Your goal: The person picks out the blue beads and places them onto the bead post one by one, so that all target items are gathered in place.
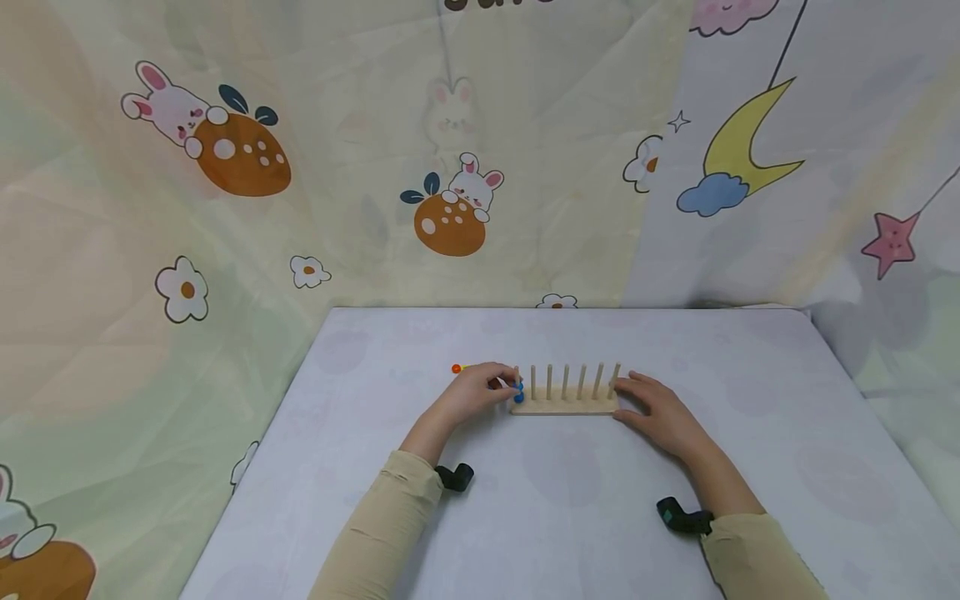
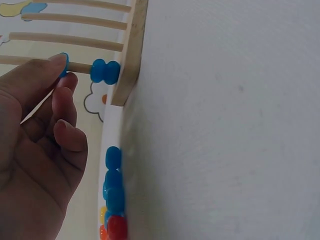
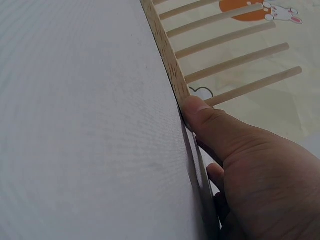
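Note:
A wooden peg board [image 1: 566,407] with a row of upright pegs stands on the table. At its left end my left hand [image 1: 474,392] pinches a blue bead [image 2: 65,65] between thumb and forefinger, around the end peg. Below it, two blue beads [image 2: 105,72] are stacked on that peg against the base. My right hand [image 1: 663,419] holds the board's right end, its thumb [image 3: 196,107] on the edge of the base. The other pegs [image 3: 255,87] in the right wrist view are bare. Its other fingers are partly hidden.
Loose blue beads [image 2: 115,200] and a red bead [image 2: 118,228] lie on the table beyond my left hand, with some yellow and orange ones partly hidden. An orange-red bead [image 1: 456,368] shows past that hand. A printed cloth [image 1: 360,208] hangs behind the table.

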Tool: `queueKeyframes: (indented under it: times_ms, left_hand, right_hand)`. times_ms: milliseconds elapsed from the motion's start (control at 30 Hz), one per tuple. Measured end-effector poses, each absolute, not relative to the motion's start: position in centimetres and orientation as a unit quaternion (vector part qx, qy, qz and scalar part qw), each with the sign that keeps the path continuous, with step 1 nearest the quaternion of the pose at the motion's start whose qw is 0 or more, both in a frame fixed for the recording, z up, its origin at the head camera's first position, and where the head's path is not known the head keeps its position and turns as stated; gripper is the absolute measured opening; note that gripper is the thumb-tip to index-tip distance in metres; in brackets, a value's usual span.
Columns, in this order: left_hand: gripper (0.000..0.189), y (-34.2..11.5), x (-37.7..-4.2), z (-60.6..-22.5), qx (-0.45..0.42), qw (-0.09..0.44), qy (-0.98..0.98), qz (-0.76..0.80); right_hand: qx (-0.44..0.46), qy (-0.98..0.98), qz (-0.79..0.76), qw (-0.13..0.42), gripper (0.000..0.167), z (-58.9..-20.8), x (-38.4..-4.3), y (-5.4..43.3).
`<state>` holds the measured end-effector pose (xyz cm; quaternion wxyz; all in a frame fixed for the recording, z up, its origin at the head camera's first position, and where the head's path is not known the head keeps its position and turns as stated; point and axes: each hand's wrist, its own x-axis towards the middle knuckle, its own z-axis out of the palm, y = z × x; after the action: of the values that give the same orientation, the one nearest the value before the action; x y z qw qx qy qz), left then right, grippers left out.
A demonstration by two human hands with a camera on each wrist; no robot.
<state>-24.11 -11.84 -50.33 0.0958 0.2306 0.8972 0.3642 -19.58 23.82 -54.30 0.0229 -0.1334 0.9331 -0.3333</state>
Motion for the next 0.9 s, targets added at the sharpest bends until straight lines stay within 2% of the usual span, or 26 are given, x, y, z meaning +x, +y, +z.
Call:
queueKeyframes:
  times_ms: [567, 900]
  left_hand:
    - [0.017, -11.8, -24.1, -51.5, 0.234, 0.099, 0.905, 0.342]
    - [0.027, -12.7, -24.1, -51.0, 0.214, 0.102, 0.905, 0.352]
  right_hand:
    - [-0.133, 0.934, -0.331, 0.02, 0.059, -54.4, -19.5, 23.7]
    - [-0.131, 0.934, -0.331, 0.021, 0.06, -54.5, -19.6, 23.8]
